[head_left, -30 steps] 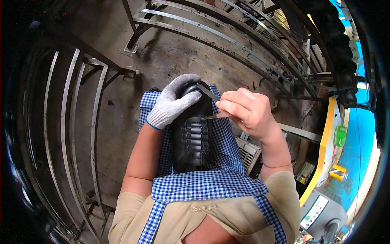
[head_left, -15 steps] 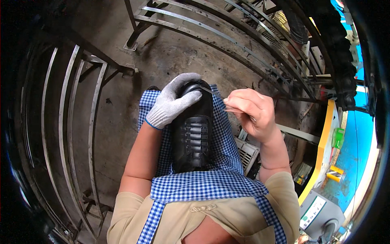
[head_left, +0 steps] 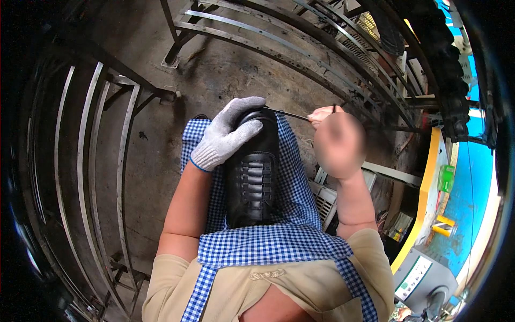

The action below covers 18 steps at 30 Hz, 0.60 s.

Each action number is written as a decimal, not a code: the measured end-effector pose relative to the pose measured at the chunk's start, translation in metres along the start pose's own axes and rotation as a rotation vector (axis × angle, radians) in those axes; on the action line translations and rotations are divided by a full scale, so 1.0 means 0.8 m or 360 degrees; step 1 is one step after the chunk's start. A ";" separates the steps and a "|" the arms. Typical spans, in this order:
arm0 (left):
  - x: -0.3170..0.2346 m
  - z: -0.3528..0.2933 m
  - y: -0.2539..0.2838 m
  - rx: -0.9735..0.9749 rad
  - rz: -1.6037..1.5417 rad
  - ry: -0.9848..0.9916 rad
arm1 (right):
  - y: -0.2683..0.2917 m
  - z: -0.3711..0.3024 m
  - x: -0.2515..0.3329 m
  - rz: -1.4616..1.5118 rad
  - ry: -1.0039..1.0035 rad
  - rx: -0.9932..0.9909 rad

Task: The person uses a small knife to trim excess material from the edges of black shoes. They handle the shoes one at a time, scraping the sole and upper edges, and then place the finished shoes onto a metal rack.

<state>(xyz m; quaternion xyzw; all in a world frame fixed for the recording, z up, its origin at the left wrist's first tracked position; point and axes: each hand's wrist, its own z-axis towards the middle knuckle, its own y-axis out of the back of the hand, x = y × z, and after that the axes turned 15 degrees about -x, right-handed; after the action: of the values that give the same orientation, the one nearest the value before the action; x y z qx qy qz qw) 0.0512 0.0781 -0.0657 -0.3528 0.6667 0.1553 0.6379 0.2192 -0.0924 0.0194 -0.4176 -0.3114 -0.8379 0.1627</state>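
A black leather shoe (head_left: pixel 256 185) lies lengthwise on my lap, over a blue-and-white checked apron, with its toe pointing away from me. My left hand (head_left: pixel 222 131), in a pale knitted glove with a blue cuff, wraps round the toe, thumb on top and fingers over the front. To the right of the toe, my bare right hand (head_left: pixel 339 142) pinches one end of a thin, dark, straight strip or tool (head_left: pixel 288 112). Its other end reaches the toe's edge by my gloved fingertips. Much of the right hand is blurred, and I cannot tell the strip's exact kind.
Metal-barred racks stand on the left (head_left: pixel 88 161) and across the far side (head_left: pixel 252 35). By my right thigh is a pale slotted plastic crate (head_left: pixel 325 203). Farther right, a yellow-edged blue surface (head_left: pixel 469 214) holds a green item (head_left: pixel 446 178) and a yellow can (head_left: pixel 444 226).
My right hand has moved slightly away from the toe and turned, so more of the thin strip shows, stretched out straight. My left hand and the shoe have barely moved.
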 end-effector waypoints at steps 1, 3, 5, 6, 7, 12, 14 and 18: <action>-0.003 0.000 0.000 0.0009 -0.0007 0.0020 | 0.007 -0.004 0.001 0.0024 -0.0133 -0.0032; -0.006 0.000 0.000 0.0016 -0.0038 0.0063 | 0.032 -0.017 0.011 0.0146 -0.0327 -0.0269; -0.008 -0.001 0.000 0.0012 -0.0093 0.0107 | 0.078 -0.025 0.019 0.0090 -0.0216 -0.0558; -0.012 -0.003 -0.001 -0.0028 -0.0083 0.0165 | 0.109 -0.031 0.023 -0.0036 -0.0145 -0.0712; -0.014 -0.004 -0.001 -0.0025 -0.0023 0.0117 | 0.147 -0.039 0.028 -0.0199 -0.0095 -0.0922; -0.013 -0.005 -0.002 -0.0052 0.0105 -0.0030 | 0.336 -0.057 0.072 -0.0774 0.0289 -0.2066; -0.004 -0.003 0.005 -0.0056 0.0111 -0.0093 | 0.429 -0.073 0.078 -0.1145 0.0419 -0.2252; 0.004 -0.003 0.003 -0.0085 -0.0057 0.0063 | 0.563 -0.111 0.059 -0.2051 0.0062 -0.2358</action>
<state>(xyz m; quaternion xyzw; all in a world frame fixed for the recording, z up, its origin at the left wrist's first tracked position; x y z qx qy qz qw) 0.0478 0.0773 -0.0692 -0.3847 0.6682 0.1545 0.6177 0.3777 -0.4903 0.1907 -0.1503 0.1274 -0.7565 -0.6236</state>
